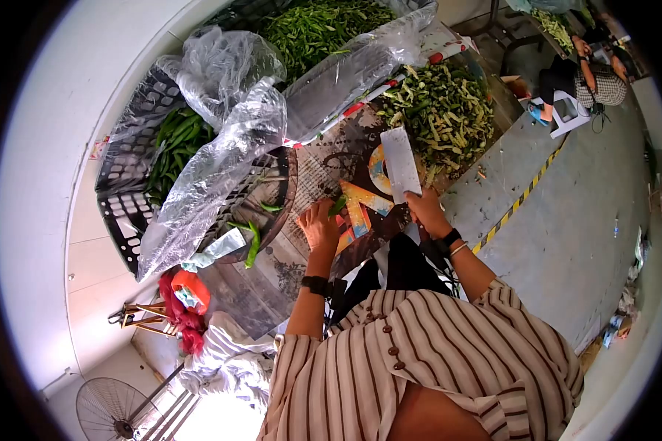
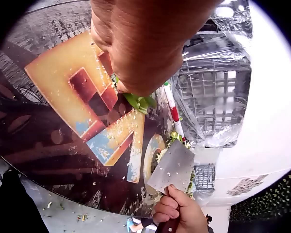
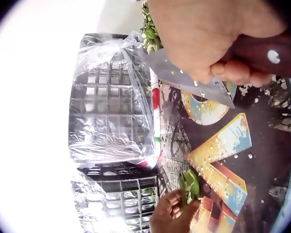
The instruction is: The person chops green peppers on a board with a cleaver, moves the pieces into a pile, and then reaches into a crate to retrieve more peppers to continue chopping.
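My right hand [image 1: 428,212] grips a cleaver [image 1: 400,163] by its dark red handle [image 3: 262,56], and green bits cling to the broad blade. In the right wrist view, my left hand [image 3: 170,214] pinches green chili peppers [image 3: 190,186] between thumb and fingers, over the patterned tabletop [image 1: 301,169]. The left wrist view has the peppers' ends poking out past the fingers, the rest hidden by the hand. Beyond the blade lies a heap of chopped peppers [image 1: 449,117]. Several whole green peppers [image 1: 254,242] lie to the left of my left hand.
Black crates lined with clear plastic [image 1: 235,132] stand along the far side, with whole peppers [image 1: 180,143] and a mass of green peppers [image 1: 316,33]. Right of the table, striped tape [image 1: 526,191] crosses the floor. Another person [image 1: 599,84] sits at the back right.
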`<state>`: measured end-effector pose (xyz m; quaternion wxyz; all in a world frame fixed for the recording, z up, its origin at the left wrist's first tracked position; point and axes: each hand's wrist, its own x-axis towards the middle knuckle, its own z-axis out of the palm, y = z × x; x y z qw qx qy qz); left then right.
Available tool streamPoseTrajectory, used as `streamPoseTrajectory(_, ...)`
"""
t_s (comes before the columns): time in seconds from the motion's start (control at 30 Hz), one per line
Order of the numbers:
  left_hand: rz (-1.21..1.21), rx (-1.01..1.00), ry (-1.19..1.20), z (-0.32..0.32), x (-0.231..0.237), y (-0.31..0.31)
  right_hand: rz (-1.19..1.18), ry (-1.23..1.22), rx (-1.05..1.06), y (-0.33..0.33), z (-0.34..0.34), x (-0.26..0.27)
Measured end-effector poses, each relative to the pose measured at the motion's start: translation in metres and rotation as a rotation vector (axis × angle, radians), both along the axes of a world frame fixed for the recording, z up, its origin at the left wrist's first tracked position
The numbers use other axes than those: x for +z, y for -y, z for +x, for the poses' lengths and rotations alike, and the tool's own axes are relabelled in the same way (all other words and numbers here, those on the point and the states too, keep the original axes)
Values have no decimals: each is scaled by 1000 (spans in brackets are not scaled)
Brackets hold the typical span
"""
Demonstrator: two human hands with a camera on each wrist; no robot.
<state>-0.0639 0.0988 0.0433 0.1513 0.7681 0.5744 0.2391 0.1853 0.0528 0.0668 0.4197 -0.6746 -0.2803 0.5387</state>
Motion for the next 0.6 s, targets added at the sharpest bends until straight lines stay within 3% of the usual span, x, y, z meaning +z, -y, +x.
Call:
streamPoseTrajectory(0.23,51,-9,-62,-1,-3,2,-27,-36,77,9,-19,8)
streamPoseTrajectory(0.5,61,16,-145,1,-13,2,-42,-20,187,18,-18,-17)
streamPoseTrajectory(0.6,47,28,-61,0,-2,7,-21,-84,139,19,-24,-19)
